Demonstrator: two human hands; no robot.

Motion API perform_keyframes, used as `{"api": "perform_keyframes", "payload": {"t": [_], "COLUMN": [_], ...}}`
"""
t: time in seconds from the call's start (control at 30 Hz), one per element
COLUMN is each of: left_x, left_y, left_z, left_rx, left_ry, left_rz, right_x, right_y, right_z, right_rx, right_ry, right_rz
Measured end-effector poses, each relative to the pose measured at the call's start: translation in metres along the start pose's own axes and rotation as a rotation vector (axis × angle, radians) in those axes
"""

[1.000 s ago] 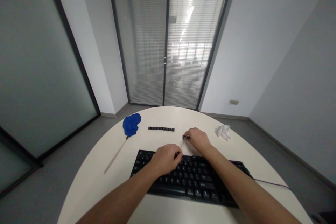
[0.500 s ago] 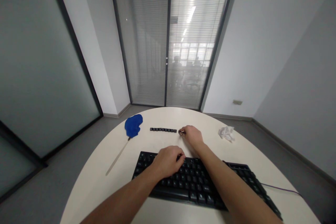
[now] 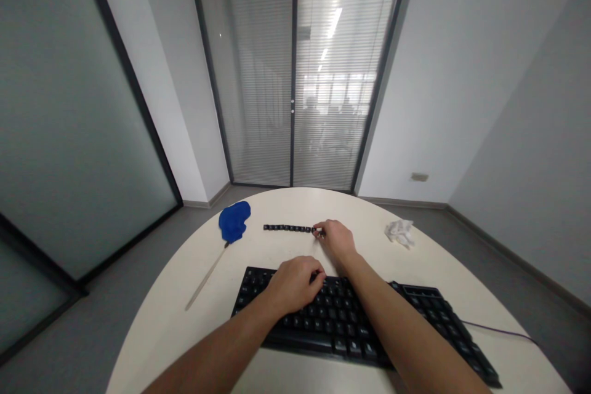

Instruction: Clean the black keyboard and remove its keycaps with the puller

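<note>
Right hand point(image 3: 337, 241) at the key row point(image 3: 286, 228), left hand point(image 3: 295, 283) on the keyboard point(image 3: 339, 305).
Your right thumb and fingertips pinch a small black key point(image 3: 314, 231) at the row's right end, on the tabletop point(image 3: 263, 250) beyond the keyboard. Your left hand rests curled over the keyboard's far edge – whether it grips anything cannot be told. A crumpled tissue point(image 3: 399, 233) lies to your right.
</note>
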State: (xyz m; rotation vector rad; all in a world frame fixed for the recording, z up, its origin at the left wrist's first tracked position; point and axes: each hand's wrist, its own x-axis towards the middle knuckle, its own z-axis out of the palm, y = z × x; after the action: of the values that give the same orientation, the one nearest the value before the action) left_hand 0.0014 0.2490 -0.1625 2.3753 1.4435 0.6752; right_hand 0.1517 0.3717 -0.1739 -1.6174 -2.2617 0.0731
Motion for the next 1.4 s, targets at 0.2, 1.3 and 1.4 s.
{"api": "perform_keyframes", "payload": {"t": [0.2,1.3,1.4], "left_x": [0.0,0.0,0.0], "left_y": [0.001,0.0,0.0], "left_z": [-0.001,-0.001,0.0], "left_rx": [-0.007,0.002,-0.006], "left_ry": [-0.003,-0.028,-0.028], "left_rz": [0.006,-0.008,-0.01], "right_x": [-0.002,-0.092,-0.093], "right_y": [-0.002,0.035,0.035], "right_z": [0.0,-0.071,-0.071], "right_rx": [0.022,0.602,0.604], "right_ry": [0.012,-0.197,-0.225], "right_rz": [-0.003,-0.016,-0.035]}}
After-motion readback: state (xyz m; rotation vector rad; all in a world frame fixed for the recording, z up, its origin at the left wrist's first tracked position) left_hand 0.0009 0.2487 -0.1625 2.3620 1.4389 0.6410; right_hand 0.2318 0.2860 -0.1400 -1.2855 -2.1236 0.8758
